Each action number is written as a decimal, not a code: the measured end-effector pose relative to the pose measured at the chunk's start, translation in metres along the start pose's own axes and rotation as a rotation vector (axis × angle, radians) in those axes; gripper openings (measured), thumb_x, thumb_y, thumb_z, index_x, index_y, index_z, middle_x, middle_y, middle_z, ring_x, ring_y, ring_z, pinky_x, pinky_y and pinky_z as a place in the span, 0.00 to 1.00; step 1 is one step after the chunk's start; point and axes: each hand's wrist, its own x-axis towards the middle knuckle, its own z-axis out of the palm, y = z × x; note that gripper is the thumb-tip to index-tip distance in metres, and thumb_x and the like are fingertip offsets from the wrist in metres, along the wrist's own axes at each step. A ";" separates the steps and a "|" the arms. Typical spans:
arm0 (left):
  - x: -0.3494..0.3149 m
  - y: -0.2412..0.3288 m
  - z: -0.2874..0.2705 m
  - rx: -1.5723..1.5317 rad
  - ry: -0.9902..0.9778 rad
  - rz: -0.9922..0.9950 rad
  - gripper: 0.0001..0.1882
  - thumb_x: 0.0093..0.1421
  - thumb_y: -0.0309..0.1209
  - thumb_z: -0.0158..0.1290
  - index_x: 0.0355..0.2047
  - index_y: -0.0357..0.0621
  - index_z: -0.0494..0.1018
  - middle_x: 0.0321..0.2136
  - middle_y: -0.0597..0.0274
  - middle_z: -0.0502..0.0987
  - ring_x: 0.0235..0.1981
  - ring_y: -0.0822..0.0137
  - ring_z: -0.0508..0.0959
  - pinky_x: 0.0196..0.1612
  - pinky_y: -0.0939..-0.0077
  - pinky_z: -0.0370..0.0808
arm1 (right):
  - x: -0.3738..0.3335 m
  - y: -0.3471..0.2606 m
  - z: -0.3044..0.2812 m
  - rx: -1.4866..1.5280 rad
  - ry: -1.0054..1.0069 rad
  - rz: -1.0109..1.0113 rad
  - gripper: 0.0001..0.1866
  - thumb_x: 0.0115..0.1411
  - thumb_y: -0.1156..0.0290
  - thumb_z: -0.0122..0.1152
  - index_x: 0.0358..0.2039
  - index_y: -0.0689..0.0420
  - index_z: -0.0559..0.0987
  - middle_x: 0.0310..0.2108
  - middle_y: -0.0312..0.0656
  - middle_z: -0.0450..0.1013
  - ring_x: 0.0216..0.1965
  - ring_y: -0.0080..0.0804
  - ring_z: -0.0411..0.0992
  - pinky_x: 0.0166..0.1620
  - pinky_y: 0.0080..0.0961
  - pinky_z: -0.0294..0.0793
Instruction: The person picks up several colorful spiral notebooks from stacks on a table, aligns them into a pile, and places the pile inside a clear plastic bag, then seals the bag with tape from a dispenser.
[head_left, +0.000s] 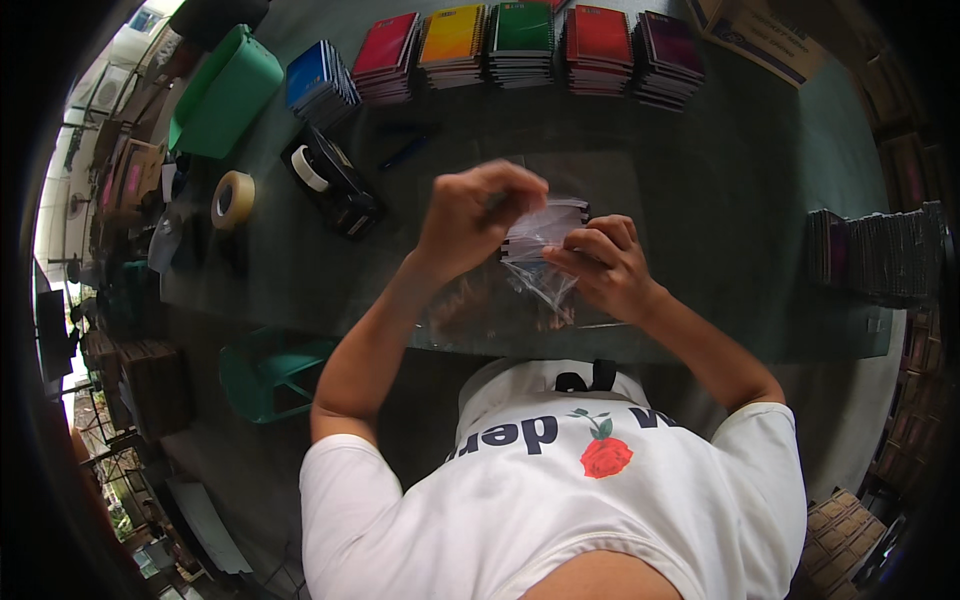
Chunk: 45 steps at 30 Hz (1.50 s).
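Between my hands, near the front of the dark table, is a small stack of spiral notebooks (520, 241) with pale pages, partly inside a clear plastic bag (545, 287). The bag's crumpled end points towards me. My left hand (472, 215) is at the stack's upper left, fingers curled in and slightly blurred; what they pinch is hidden. At the stack's right side, my right hand (606, 268) has its thumb and bent fingers closed on the plastic.
Stacks of blue (321, 80), pink (385, 52), yellow (453, 40), green (522, 38), red (598, 42) and purple (670, 55) notebooks line the back. Leftward are a tape dispenser (332, 185), tape roll (233, 200) and green bin (228, 92). Wrapped notebooks (875, 252) stand right.
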 end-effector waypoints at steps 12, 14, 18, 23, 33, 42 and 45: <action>-0.047 -0.030 0.055 0.473 0.399 0.344 0.14 0.48 0.29 0.59 0.37 0.56 0.78 0.52 0.55 0.65 0.54 0.55 0.63 0.56 0.60 0.57 | 0.014 0.009 -0.009 0.143 -0.134 0.071 0.16 0.38 0.69 0.70 0.33 0.51 0.82 0.33 0.32 0.70 0.39 0.33 0.67 0.43 0.29 0.69; -0.037 -0.021 0.048 0.430 0.372 0.311 0.14 0.50 0.30 0.58 0.39 0.55 0.77 0.52 0.54 0.66 0.54 0.56 0.64 0.56 0.61 0.59 | 0.016 0.010 -0.011 0.188 -0.135 0.122 0.14 0.39 0.70 0.69 0.31 0.52 0.82 0.33 0.33 0.70 0.38 0.33 0.67 0.43 0.30 0.70; -0.035 -0.018 0.045 -0.026 0.465 0.064 0.26 0.44 0.41 0.66 0.43 0.44 0.75 0.50 0.54 0.68 0.51 0.59 0.67 0.54 0.65 0.64 | 0.020 0.008 -0.008 0.232 -0.191 0.236 0.16 0.40 0.68 0.71 0.33 0.55 0.80 0.36 0.37 0.70 0.38 0.36 0.68 0.44 0.31 0.70; -0.023 -0.048 0.032 -0.264 0.208 -0.204 0.33 0.38 0.41 0.70 0.45 0.42 0.74 0.43 0.59 0.72 0.46 0.67 0.72 0.48 0.73 0.69 | 0.041 0.006 -0.002 0.504 0.053 0.674 0.28 0.37 0.65 0.75 0.42 0.55 0.77 0.38 0.39 0.69 0.40 0.31 0.69 0.45 0.27 0.70; -0.003 0.012 0.024 0.683 -0.084 0.168 0.11 0.42 0.20 0.58 0.30 0.35 0.73 0.28 0.54 0.74 0.33 0.56 0.73 0.35 0.66 0.73 | 0.049 0.027 -0.010 0.424 -0.220 0.423 0.11 0.44 0.75 0.66 0.31 0.55 0.80 0.33 0.38 0.70 0.37 0.37 0.69 0.43 0.31 0.69; -0.053 -0.002 0.061 0.722 0.263 0.347 0.09 0.40 0.23 0.56 0.24 0.36 0.72 0.27 0.57 0.72 0.33 0.58 0.74 0.36 0.67 0.74 | 0.028 -0.008 -0.017 0.226 -0.299 0.148 0.15 0.52 0.72 0.60 0.42 0.58 0.77 0.52 0.42 0.69 0.58 0.40 0.63 0.59 0.36 0.60; -0.070 -0.026 0.064 0.718 0.356 0.472 0.09 0.41 0.24 0.57 0.26 0.38 0.72 0.31 0.58 0.72 0.34 0.59 0.73 0.36 0.67 0.72 | 0.016 -0.013 -0.004 0.192 -0.168 0.141 0.14 0.54 0.68 0.61 0.41 0.55 0.79 0.52 0.40 0.70 0.59 0.36 0.62 0.60 0.36 0.59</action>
